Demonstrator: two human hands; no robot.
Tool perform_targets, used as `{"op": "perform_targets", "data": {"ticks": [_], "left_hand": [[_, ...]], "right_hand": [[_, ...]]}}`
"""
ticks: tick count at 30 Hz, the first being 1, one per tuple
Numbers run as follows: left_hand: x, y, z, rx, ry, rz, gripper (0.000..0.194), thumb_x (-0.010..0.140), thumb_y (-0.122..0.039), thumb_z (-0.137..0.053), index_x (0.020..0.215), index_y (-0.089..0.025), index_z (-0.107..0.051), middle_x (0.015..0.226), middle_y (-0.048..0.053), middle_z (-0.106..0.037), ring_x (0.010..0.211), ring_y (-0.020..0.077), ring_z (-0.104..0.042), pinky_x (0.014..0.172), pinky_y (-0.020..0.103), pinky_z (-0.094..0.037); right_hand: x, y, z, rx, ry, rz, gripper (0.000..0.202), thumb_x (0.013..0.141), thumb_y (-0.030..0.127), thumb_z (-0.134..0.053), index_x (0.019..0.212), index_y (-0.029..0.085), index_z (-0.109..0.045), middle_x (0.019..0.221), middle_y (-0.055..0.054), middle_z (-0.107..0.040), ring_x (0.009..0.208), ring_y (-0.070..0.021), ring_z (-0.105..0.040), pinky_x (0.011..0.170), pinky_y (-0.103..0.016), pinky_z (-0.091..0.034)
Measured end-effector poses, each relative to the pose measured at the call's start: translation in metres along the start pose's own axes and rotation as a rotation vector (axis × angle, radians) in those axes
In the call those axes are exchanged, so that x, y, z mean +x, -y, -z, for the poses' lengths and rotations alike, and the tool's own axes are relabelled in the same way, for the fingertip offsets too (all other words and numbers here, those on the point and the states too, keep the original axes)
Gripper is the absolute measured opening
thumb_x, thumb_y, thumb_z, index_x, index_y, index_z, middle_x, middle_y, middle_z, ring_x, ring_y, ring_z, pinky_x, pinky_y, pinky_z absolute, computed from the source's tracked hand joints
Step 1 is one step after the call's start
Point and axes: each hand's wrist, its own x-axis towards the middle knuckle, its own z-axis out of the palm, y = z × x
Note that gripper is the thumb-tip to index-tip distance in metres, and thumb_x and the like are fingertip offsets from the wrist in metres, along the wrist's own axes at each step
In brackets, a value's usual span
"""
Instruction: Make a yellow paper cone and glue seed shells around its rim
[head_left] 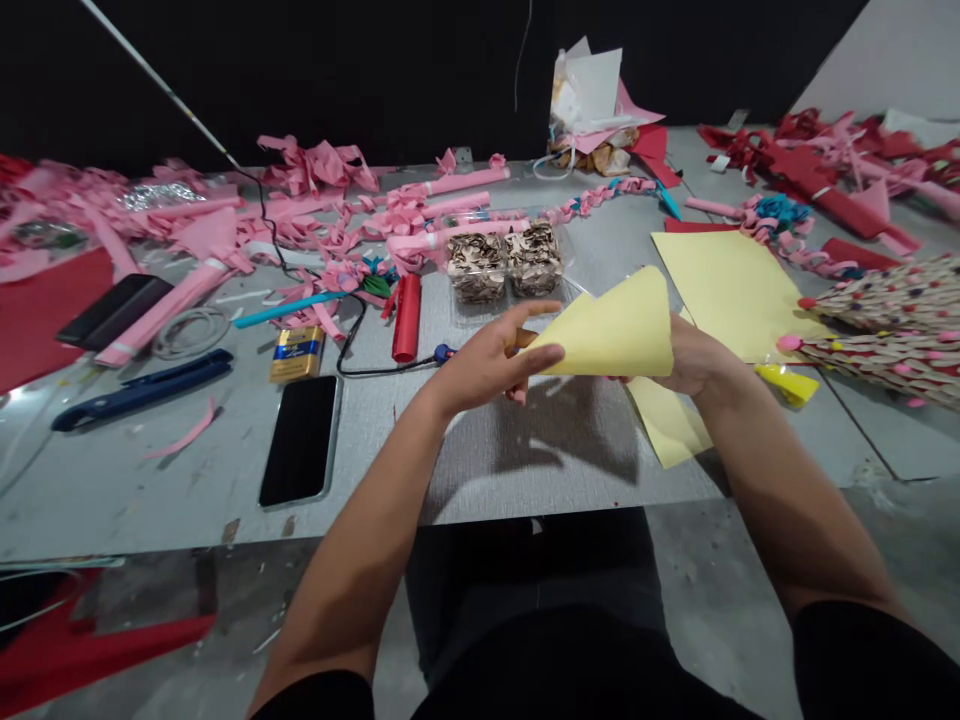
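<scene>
Grasping the narrow end of a yellow paper cone (619,328) between thumb and fingers, a person's left hand (489,362) met the right hand (696,358) above the front of a grey table (480,460). The right hand pressed against the cone's wide end, its fingers mostly hidden by the paper, so how tightly its grip was closed could not be told. The cone lay nearly sideways, its point toward the left hand.

A large yellow sheet (731,285) was spread just beyond the right hand, and a smaller yellow piece (667,425) rested beneath it. To the right lay two studded cones (889,290) with red and pink tips. A clear container (504,316) of brown-and-cream pieces (478,268) stood behind the hands, beside a red roll (406,318). A dark-screened phone (300,442), a gold-and-blue box (297,355) and a navy stapler (142,388) sat to the left, while pink paper (322,165) covered much of the table's far side.
</scene>
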Motion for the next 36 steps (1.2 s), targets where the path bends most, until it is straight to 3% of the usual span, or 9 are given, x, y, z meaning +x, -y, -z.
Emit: {"op": "perform_targets", "data": {"ticks": [4,7,10,13,16,21,28,33,36], "left_hand": [[-0.001,0.001,-0.002,0.106,-0.034,-0.028,0.107,0.083,-0.057,-0.099,0.172,-0.032,-0.044,0.128,0.011,-0.077,0.077,0.0181,-0.072,0.056,0.026,-0.058],[0.003,0.009,-0.002,0.197,-0.099,-0.132,0.074,0.105,-0.071,-0.070,0.162,-0.024,-0.061,0.127,0.013,-0.079,0.092,0.0237,-0.076,0.071,0.031,-0.062],[0.005,0.014,0.000,0.299,-0.153,-0.222,0.073,0.114,-0.076,-0.045,0.155,-0.021,-0.069,0.137,0.015,-0.080,0.118,0.0311,-0.077,0.097,0.040,-0.063],[0.002,0.012,0.001,0.566,-0.213,-0.278,0.093,0.101,-0.082,-0.068,0.170,-0.022,-0.054,0.154,0.017,-0.075,0.130,0.0380,-0.076,0.109,0.045,-0.061],[0.000,0.010,-0.003,0.928,-0.271,-0.245,0.109,0.090,-0.060,-0.092,0.179,-0.024,-0.040,0.164,0.018,-0.069,0.133,0.0423,-0.077,0.106,0.045,-0.062],[0.006,0.020,-0.005,1.000,-0.295,-0.230,0.082,0.093,-0.014,-0.077,0.169,-0.021,-0.050,0.159,0.013,-0.073,0.137,0.0352,-0.077,0.106,0.039,-0.063],[0.018,0.033,0.005,0.813,-0.264,-0.303,0.040,0.090,-0.014,-0.073,0.129,-0.022,-0.074,0.127,0.006,-0.085,0.113,0.0284,-0.083,0.093,0.035,-0.062],[0.021,0.037,0.004,0.909,-0.400,-0.162,0.022,0.087,-0.015,-0.075,0.107,-0.021,-0.073,0.104,0.005,-0.084,0.095,0.0274,-0.081,0.081,0.033,-0.059],[0.018,0.040,0.005,0.862,-0.416,-0.226,0.016,0.088,-0.015,-0.073,0.103,-0.022,-0.070,0.098,0.003,-0.081,0.088,0.0228,-0.078,0.078,0.030,-0.059]], "right_hand": [[0.003,-0.004,0.005,-0.016,0.051,-0.050,0.036,0.067,0.039,-0.108,0.083,0.017,-0.085,0.075,-0.009,-0.083,0.059,-0.0152,-0.076,0.052,-0.019,-0.063],[0.003,-0.007,0.003,0.029,0.077,-0.082,0.038,0.066,0.039,-0.109,0.088,0.018,-0.086,0.076,-0.007,-0.084,0.057,-0.0152,-0.076,0.050,-0.018,-0.064],[0.005,-0.010,-0.002,0.078,0.067,-0.081,0.036,0.068,0.035,-0.107,0.092,0.021,-0.086,0.079,-0.006,-0.085,0.056,-0.0157,-0.075,0.048,-0.020,-0.065],[0.008,-0.014,-0.005,0.128,0.035,-0.033,0.036,0.066,0.031,-0.106,0.093,0.021,-0.084,0.078,-0.005,-0.085,0.056,-0.0148,-0.075,0.049,-0.018,-0.064],[0.010,-0.017,-0.008,0.139,0.026,-0.029,0.038,0.063,0.025,-0.104,0.094,0.020,-0.083,0.077,-0.005,-0.084,0.056,-0.0153,-0.076,0.049,-0.018,-0.065],[0.006,-0.019,-0.019,0.083,0.012,0.012,0.065,0.058,0.021,-0.106,0.117,0.022,-0.079,0.082,-0.005,-0.086,0.058,-0.0220,-0.080,0.049,-0.026,-0.068],[0.000,-0.017,-0.024,-0.020,-0.012,0.077,0.083,0.070,0.031,-0.103,0.143,0.022,-0.064,0.104,-0.010,-0.088,0.071,-0.0302,-0.087,0.054,-0.037,-0.073],[0.001,-0.026,-0.025,-0.063,-0.035,0.145,0.086,0.076,0.035,-0.100,0.151,0.029,-0.058,0.112,-0.008,-0.087,0.072,-0.0278,-0.085,0.060,-0.041,-0.073],[0.000,-0.029,-0.025,-0.165,-0.111,0.195,0.074,0.078,0.036,-0.096,0.145,0.027,-0.065,0.116,-0.009,-0.086,0.084,-0.0280,-0.085,0.066,-0.039,-0.072]]}}
